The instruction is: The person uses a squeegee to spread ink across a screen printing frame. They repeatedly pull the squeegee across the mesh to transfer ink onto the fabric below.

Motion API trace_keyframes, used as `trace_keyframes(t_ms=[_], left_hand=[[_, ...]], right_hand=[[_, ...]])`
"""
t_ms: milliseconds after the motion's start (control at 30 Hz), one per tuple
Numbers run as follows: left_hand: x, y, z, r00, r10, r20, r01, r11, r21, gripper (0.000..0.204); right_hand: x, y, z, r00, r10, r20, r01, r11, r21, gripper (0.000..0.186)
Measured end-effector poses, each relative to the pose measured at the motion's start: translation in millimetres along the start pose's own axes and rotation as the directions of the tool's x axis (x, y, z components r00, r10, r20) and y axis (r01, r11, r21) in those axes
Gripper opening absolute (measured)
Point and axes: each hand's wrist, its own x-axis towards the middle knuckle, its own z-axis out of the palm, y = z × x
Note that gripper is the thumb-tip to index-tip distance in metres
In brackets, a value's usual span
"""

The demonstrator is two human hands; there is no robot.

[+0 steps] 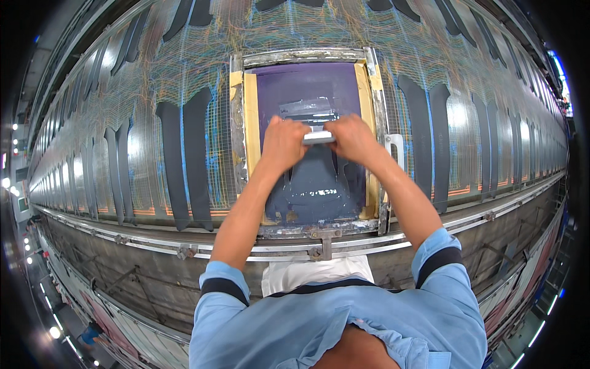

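Observation:
A squeegee with a pale metal handle (318, 136) spans the gap between my hands, inside a screen-printing frame (301, 57). My left hand (284, 142) is closed round its left end, and my right hand (355, 141) grips the right end. Its blade is mostly hidden by my hands and the handle. Purple mesh (270, 83) shows at the far end of the screen. Glossy dark ink (310, 107) lies just beyond the squeegee, with more dark smears on the near side. Yellowish tape (252, 111) lines the frame's inner sides.
Under the frame runs a long table marked with many coloured lines. Dark cut fabric pieces (198, 147) lie in pairs along it, left and right (416, 135). A metal rail (246, 248) follows the near edge, with a bracket (327, 245) at the frame. A white handle (396, 149) stands beside the frame.

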Motion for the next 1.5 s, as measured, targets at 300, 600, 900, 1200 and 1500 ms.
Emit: trace_keyframes(t_ms=[300,600,900,1200,1500], left_hand=[[38.4,-25.8,7.2,0.999,-0.047,0.026,0.047,0.999,-0.017,0.020],[-98.8,55.6,25.9,1.000,-0.021,0.010,0.022,0.998,-0.066,0.033],[-122.3,83.9,15.4,0.998,-0.062,-0.016,0.062,0.997,-0.041,0.039],[-136.0,80.1,6.4,0.992,-0.095,-0.078,0.082,0.984,-0.161,0.039],[-218.7,-51.9,-87.8,0.987,-0.144,-0.075,0.144,0.990,-0.008,0.027]], right_hand=[[37.2,28.7,6.5,0.999,0.040,0.003,-0.040,0.995,0.094,0.021],[-95.1,-51.5,36.2,0.999,-0.011,0.042,0.006,0.993,0.119,0.028],[-106.2,54.2,2.5,0.588,0.508,-0.629,-0.604,0.793,0.075,0.043],[-108.4,63.0,-11.2,0.556,0.721,-0.414,-0.630,0.690,0.357,0.033],[-0.4,-80.7,77.4,0.550,0.699,-0.456,-0.422,0.705,0.570,0.027]])
